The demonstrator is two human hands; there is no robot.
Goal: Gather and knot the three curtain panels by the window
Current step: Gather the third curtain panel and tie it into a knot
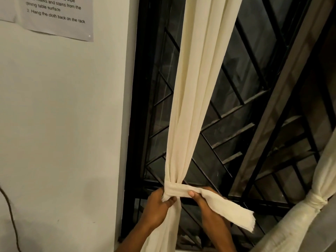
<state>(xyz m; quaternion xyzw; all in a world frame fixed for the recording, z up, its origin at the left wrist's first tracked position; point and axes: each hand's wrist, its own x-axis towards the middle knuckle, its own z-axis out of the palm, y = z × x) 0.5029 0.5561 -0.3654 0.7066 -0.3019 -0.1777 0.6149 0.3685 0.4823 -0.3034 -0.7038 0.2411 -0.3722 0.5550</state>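
Note:
A cream curtain panel [196, 91] hangs in front of the dark window, gathered into a narrow bunch low down. A flat cream tie strip [229, 208] is wrapped once around that bunch, and its frayed end sticks out to the right. My left hand [160, 204] grips the wrap at the left side of the bunch. My right hand [201, 199] pinches the strip just right of the bunch, thumb on top. A second cream curtain [312, 199] at the lower right is bunched and knotted.
Black metal window grille [236, 124] with diagonal bars stands behind the curtains. A white wall [63, 124] is on the left with a printed paper sheet [60, 17] taped high up. A thin dark cord [11, 215] hangs at the far left.

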